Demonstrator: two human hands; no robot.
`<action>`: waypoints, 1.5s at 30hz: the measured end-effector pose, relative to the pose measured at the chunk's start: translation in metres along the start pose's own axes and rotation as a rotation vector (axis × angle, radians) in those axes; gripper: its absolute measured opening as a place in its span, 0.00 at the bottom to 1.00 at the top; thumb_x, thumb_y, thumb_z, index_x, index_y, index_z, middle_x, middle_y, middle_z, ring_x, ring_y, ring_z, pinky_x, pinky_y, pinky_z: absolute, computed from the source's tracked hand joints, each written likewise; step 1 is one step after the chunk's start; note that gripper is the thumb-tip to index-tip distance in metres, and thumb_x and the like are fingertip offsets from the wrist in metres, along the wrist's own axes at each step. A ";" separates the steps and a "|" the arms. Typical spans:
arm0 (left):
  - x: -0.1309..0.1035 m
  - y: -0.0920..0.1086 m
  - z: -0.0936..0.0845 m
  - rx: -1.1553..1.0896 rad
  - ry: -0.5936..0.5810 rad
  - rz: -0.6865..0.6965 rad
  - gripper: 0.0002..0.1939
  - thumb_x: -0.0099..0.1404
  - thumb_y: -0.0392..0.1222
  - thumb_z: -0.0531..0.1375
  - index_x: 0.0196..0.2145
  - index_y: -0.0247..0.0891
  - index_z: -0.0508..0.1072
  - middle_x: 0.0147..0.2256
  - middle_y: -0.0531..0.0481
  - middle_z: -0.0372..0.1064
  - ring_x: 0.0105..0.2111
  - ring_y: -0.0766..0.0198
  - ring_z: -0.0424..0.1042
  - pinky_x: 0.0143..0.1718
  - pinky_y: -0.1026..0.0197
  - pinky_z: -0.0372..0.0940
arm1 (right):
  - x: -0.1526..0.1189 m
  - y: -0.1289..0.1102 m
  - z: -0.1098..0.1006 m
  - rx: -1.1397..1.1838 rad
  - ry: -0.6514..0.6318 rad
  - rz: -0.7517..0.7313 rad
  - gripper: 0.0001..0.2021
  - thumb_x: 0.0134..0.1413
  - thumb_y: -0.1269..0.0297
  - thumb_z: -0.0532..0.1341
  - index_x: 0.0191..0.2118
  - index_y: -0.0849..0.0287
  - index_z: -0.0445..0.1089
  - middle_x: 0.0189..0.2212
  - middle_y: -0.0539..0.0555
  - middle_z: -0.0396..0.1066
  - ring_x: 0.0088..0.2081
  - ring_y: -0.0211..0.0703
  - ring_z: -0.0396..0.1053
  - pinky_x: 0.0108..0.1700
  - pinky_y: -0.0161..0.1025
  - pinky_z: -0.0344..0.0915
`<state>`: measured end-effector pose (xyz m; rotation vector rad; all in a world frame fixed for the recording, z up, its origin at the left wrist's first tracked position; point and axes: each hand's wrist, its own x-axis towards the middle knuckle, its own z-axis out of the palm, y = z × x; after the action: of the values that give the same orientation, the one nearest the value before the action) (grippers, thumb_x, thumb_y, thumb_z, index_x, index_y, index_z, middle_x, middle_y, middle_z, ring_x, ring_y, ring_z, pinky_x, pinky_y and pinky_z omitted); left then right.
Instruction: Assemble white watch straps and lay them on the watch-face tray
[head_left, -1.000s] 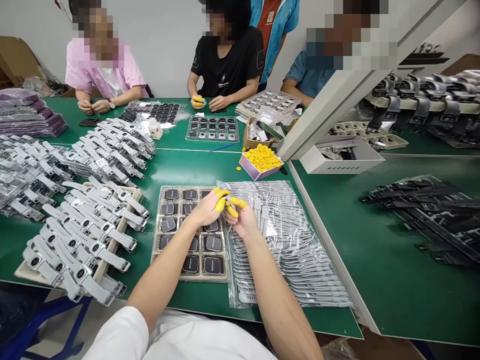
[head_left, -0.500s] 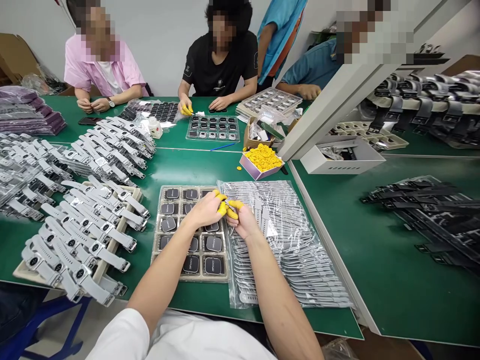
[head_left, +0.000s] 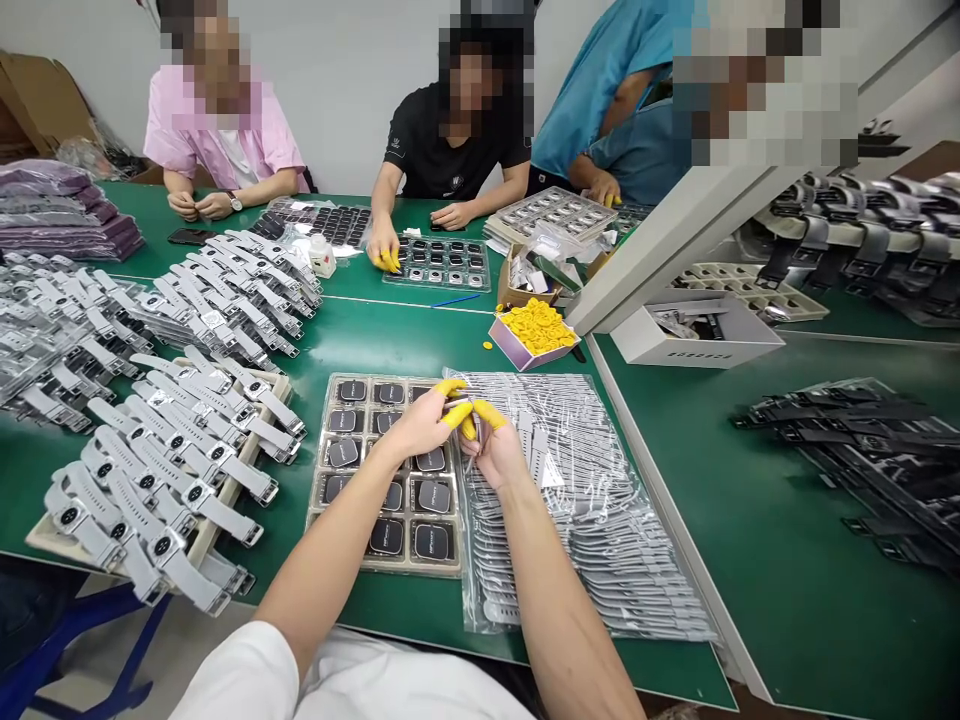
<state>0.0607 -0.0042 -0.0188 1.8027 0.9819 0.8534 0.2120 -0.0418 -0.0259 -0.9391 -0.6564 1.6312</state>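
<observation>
Over the edge between a tray and a bag, my hands meet with yellow finger cots on the fingertips. My left hand (head_left: 421,425) is closed, pinching a small dark and silver watch case (head_left: 460,403), mostly hidden by the fingers. From the other side my right hand (head_left: 498,455) is closed on the same piece; a thin greyish part shows near its fingers, too small to make out. Below the left forearm lies the tray (head_left: 321,540), with dark square watch faces (head_left: 431,541) in its compartments. A clear bag of grey watch straps (head_left: 622,560) lies under the right hand.
Trays of grey-strapped watches (head_left: 176,450) crowd the left. A purple box (head_left: 514,345) of yellow finger cots stands ahead, near a slanted white post (head_left: 637,240). Black straps (head_left: 862,450) lie at right. Co-workers sit across the green table (head_left: 375,335).
My hands have stayed together, with the fingers turned a little and the left fingertips more extended. The view has shifted slightly. Across the table, the black-shirted co-worker's yellow-tipped hand has moved down beside the tray.
</observation>
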 end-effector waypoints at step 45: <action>0.005 -0.012 -0.003 0.149 -0.022 0.186 0.22 0.69 0.31 0.51 0.56 0.40 0.74 0.56 0.42 0.73 0.58 0.53 0.71 0.62 0.47 0.66 | 0.000 -0.004 0.001 0.020 -0.089 0.045 0.14 0.50 0.57 0.71 0.28 0.57 0.67 0.15 0.43 0.61 0.14 0.29 0.49 0.16 0.30 0.47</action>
<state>0.0571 0.0050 -0.0281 2.0510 0.8938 0.8911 0.2131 -0.0412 -0.0221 -0.8767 -0.6830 1.7239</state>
